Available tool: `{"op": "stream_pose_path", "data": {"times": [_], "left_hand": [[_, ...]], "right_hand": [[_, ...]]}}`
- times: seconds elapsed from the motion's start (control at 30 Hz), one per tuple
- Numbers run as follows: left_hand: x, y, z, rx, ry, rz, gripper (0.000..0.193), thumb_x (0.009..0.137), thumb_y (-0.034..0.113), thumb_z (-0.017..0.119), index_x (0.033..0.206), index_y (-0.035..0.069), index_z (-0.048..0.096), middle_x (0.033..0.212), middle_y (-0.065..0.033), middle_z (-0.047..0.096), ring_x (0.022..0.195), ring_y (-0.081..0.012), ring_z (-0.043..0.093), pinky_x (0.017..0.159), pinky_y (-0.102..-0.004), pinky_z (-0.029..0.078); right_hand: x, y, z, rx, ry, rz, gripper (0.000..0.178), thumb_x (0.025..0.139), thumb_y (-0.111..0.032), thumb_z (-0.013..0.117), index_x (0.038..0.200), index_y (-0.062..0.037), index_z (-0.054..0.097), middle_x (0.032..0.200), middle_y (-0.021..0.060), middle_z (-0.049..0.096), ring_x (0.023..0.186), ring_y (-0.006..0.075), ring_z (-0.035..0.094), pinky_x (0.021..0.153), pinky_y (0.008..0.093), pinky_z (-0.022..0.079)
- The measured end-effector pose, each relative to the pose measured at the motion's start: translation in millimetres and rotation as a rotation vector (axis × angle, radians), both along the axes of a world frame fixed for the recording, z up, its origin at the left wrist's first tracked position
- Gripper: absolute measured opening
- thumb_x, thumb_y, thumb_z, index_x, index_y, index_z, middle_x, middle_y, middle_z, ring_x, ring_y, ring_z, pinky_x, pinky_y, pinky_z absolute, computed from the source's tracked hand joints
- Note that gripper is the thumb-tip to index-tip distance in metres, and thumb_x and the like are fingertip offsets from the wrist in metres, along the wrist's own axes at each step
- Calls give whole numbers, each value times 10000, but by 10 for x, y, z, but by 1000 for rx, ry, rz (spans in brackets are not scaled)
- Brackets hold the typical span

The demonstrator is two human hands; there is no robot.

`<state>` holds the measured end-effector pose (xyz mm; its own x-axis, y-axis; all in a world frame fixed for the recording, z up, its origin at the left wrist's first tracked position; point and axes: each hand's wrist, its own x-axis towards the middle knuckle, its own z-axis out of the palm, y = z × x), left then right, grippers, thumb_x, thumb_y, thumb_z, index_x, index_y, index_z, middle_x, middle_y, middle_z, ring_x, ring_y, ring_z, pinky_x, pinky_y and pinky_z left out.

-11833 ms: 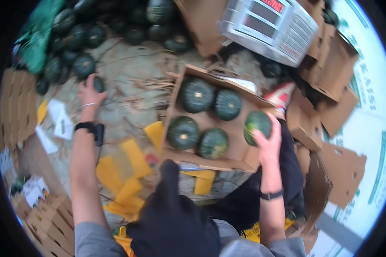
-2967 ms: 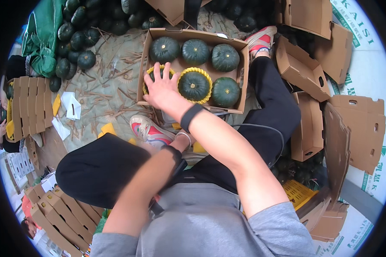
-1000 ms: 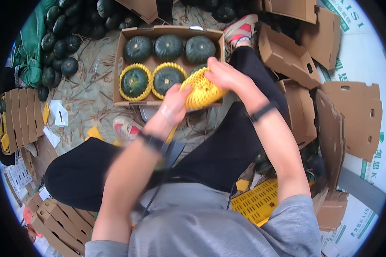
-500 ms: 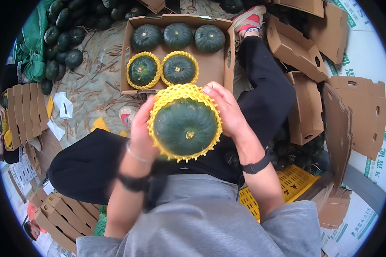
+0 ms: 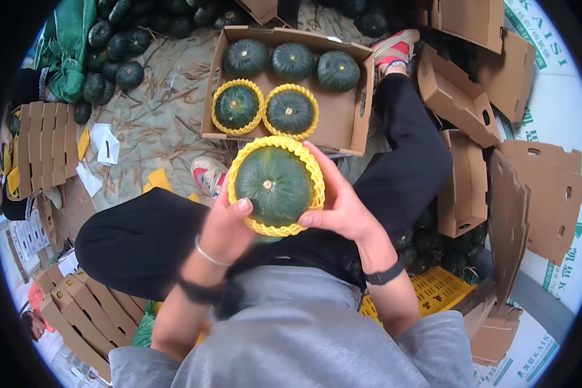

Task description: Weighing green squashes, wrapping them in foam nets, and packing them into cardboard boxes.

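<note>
Between both hands I hold a dark green kabocha squash wrapped round its side in a yellow foam net, its stem end facing up. My left hand grips the left side, thumb on the skin. On the right side, my right hand presses its thumb against the net's lower edge, fingers behind. Just beyond is an open cardboard box. Three bare squashes line its far side, and two netted squashes sit in its near left part. The held squash hides some of the box's near edge.
Loose squashes are heaped at the far left beside a green mesh sack. Empty cardboard boxes lie on the right, near a yellow crate. Stacked cartons stand lower left; another person is at that edge.
The held squash has tilted so its stem sits nearer the middle, and the net now rings it more evenly. Both thumbs have come onto its near side. The view has shifted slightly.
</note>
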<state>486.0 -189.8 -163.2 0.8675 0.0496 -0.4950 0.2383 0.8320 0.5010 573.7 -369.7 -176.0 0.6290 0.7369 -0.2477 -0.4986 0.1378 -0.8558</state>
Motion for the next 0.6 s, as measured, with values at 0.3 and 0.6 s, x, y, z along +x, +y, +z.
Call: {"op": "stream_pose_path", "data": {"times": [0.3,0.6], "left_hand": [[110,-52,52,1042,-48,-274,1066,692,142,785,1467,-20,72,1357,-201,405,1226,-251,448,1027,-364,386],[1451,102,-893,1922,-383,-672,529,757,186,587,1279,129,522,1323,-178,446,1250,-366,387,1034,-521,320]], "right_hand": [[-21,342,-25,-567,-1040,66,953,559,-349,818,1401,-340,372,1485,235,95,1266,573,212,951,681,314],[945,66,-353,-999,-1043,-137,737,525,-278,769,1214,-223,511,1265,151,386,1185,454,348,950,552,393]]}}
